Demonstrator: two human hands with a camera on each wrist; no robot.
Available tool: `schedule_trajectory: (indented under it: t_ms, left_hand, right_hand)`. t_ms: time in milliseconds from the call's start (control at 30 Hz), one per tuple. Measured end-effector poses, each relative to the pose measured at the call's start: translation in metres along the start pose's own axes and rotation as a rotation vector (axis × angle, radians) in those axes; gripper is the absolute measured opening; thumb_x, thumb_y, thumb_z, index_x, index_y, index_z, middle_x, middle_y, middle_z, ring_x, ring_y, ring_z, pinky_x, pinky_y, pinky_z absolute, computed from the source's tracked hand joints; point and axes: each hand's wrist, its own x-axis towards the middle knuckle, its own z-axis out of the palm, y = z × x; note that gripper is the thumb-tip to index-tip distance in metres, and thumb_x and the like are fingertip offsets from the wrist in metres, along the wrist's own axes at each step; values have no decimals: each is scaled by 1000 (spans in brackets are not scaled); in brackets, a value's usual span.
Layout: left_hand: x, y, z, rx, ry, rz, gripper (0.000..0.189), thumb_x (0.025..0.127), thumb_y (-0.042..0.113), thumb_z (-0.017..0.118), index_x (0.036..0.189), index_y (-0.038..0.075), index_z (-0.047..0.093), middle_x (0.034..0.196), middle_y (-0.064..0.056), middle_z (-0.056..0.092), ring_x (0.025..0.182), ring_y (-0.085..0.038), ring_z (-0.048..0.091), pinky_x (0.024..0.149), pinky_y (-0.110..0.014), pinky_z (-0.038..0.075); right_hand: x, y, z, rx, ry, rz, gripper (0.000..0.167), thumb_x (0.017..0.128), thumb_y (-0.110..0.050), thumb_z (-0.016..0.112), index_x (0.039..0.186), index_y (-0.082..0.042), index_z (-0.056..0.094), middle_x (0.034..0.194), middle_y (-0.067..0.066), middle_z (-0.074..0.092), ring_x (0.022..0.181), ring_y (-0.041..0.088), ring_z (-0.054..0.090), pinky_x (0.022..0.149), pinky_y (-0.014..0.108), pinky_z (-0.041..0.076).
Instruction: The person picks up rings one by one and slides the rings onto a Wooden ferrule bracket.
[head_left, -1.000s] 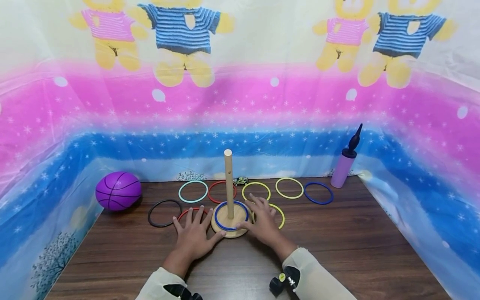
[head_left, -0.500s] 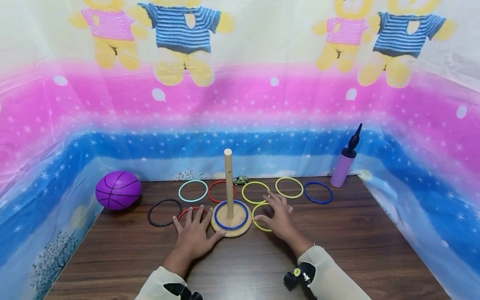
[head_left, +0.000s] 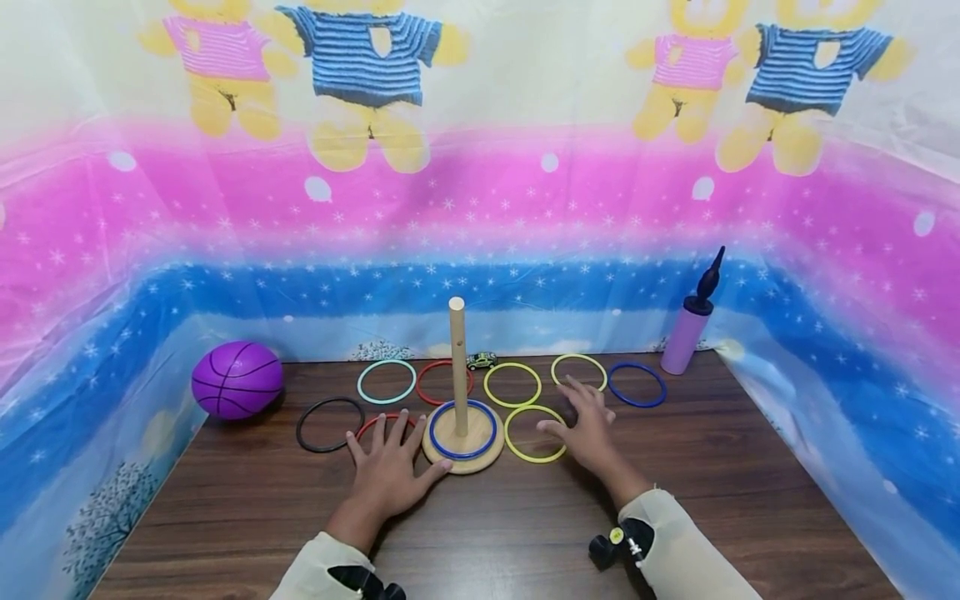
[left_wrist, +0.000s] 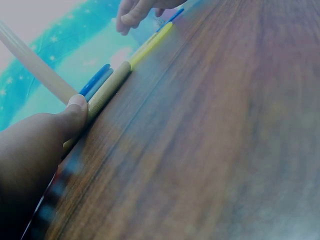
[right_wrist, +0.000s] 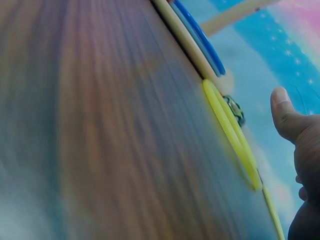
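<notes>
An upright wooden peg [head_left: 459, 367] rises from a round base [head_left: 468, 468], and a blue ring [head_left: 496, 429] lies around it on the base. My left hand [head_left: 386, 483] is spread flat, its thumb at the base's edge and its fingers over part of a red ring [head_left: 366, 428]. My right hand [head_left: 596, 437] holds nothing. It hovers over the table with loosely bent fingers, just right of the front yellow ring [head_left: 506, 433]. Its fingertips overlap another yellow ring [head_left: 552, 375] in the head view. In the right wrist view, the right thumb [right_wrist: 285, 112] stands apart from the rings.
Black [head_left: 298, 429], cyan [head_left: 386, 403], red [head_left: 417, 383], yellow [head_left: 485, 385] and blue [head_left: 636, 407] rings lie behind the hands. A toy car [head_left: 482, 361], purple ball [head_left: 236, 381] and hand pump [head_left: 685, 342] stand farther back. A printed cloth [head_left: 525, 283] borders the table.
My right hand has moved right, away from the base and blue ring, past the front yellow ring. The left hand has stayed in place.
</notes>
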Motion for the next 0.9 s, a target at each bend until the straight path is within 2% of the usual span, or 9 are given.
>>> schedule_trajectory:
  t_ms: [367, 633, 900]
  left_hand:
    - [2, -2, 4, 10, 3, 6, 93, 99, 81, 55, 172, 24, 40, 178, -19, 33, 166, -57, 20, 119, -93, 3]
    - [3, -4, 5, 12, 5, 9, 93, 100, 81, 54, 172, 24, 39, 179, -19, 33, 166, -57, 20, 119, -93, 3]
    - [3, -5, 5, 12, 4, 6, 94, 99, 82, 54, 172, 24, 40, 179, -19, 33, 166, -57, 20, 119, -94, 3]
  right_hand:
    - [5, 24, -21, 20, 62, 71, 78, 91, -27, 91, 156, 1, 57, 172, 26, 41, 160, 54, 26, 115, 85, 18]
    - [14, 39, -38, 18, 70, 156, 83, 94, -35, 89, 160, 0, 52, 174, 25, 37, 163, 54, 19, 118, 93, 6]
    - [20, 53, -56, 1, 103, 255, 81, 96, -31, 86, 160, 2, 50, 173, 27, 36, 162, 57, 19, 120, 89, 9]
